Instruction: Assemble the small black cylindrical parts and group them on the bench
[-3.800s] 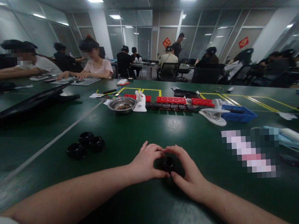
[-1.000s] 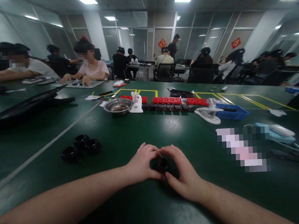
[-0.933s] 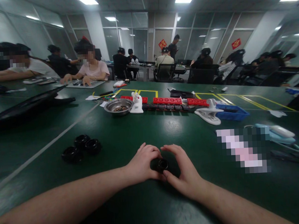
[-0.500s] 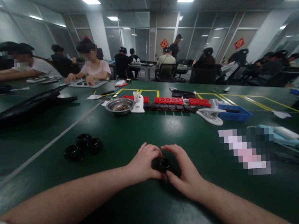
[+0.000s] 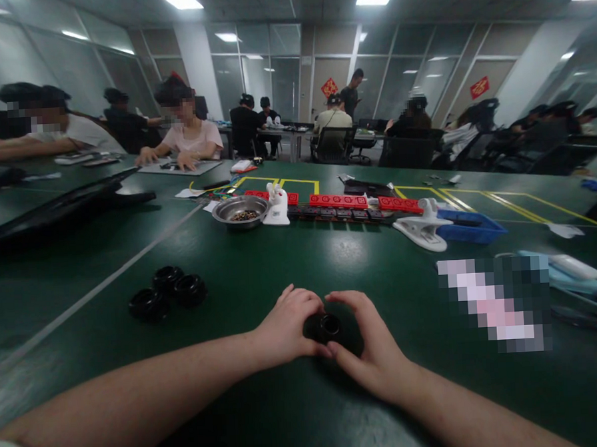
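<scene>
1. Black ring (image 5: 330, 324) sits btwn both hands, on or just above green tabletop (image 5: 261, 265); can't tell which.
2. L hand (image 5: 290, 325) is nearer: fingers + thumb wrap ring's L side, looks clamped on it, contact partly hidden.
3. R hand (image 5: 377, 336): fingers apart from thumb in a C, visible gap to ring's R side; thumb tip at near edge, by L thumb, touch unclear.
4. Key rel.: ring lies L of R fingers, inside L grip. Round, no clear long axis; hole faces up, approx. twd cam.
5. 3 sim. black parts (image 5: 181, 295) clustered well off to L.
</scene>
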### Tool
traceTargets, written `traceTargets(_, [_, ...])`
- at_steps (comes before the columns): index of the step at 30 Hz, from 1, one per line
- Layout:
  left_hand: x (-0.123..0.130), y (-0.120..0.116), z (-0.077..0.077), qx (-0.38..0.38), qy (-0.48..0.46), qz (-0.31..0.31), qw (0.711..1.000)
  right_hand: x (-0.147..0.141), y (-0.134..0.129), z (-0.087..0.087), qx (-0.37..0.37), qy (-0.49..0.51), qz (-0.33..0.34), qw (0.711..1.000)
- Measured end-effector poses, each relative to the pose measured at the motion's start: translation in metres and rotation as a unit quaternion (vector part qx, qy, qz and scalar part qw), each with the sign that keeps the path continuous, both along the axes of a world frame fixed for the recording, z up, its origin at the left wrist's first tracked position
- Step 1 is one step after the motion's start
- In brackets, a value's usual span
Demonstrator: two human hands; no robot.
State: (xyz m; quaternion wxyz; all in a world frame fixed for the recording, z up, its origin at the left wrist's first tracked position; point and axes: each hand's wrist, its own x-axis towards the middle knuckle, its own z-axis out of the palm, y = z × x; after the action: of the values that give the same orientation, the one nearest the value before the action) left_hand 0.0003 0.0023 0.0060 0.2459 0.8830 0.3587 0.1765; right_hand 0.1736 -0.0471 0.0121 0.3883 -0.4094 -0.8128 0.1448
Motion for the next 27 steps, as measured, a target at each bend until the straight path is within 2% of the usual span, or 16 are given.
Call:
traceTargets(6, [0.0004, -0.0008, 0.0027, -0.001, 0.009, 0.001, 1.0, -0.0015, 0.0017, -0.0008, 0.007, -0.044, -0.027, 0.999])
traceTargets(12, [-0.0009, -0.0007, 0.0024, 0.001, -0.004, -0.009, 1.0, 0.0022, 0.0009, -0.0008, 0.003, -0.046, 0.018, 0.999])
traceTargets(18, [-0.0011, 0.0007, 0.0008, -0.017, -0.002, -0.004, 1.0, 0.0011, 0.0019, -0.0028, 0.012, -0.026, -0.046, 0.999])
traceTargets(24, [-0.0006, -0.0005, 0.002, -0.008, -0.003, -0.002, 1.0, 0.0026, 0.0016, -0.0025, 0.01, -0.03, 0.009, 0.999])
traceTargets(27, [-0.0009, -0.0006, 0.0022, -0.005, -0.002, -0.006, 1.0, 0.0024, 0.0017, -0.0024, 0.02, -0.026, -0.017, 0.999])
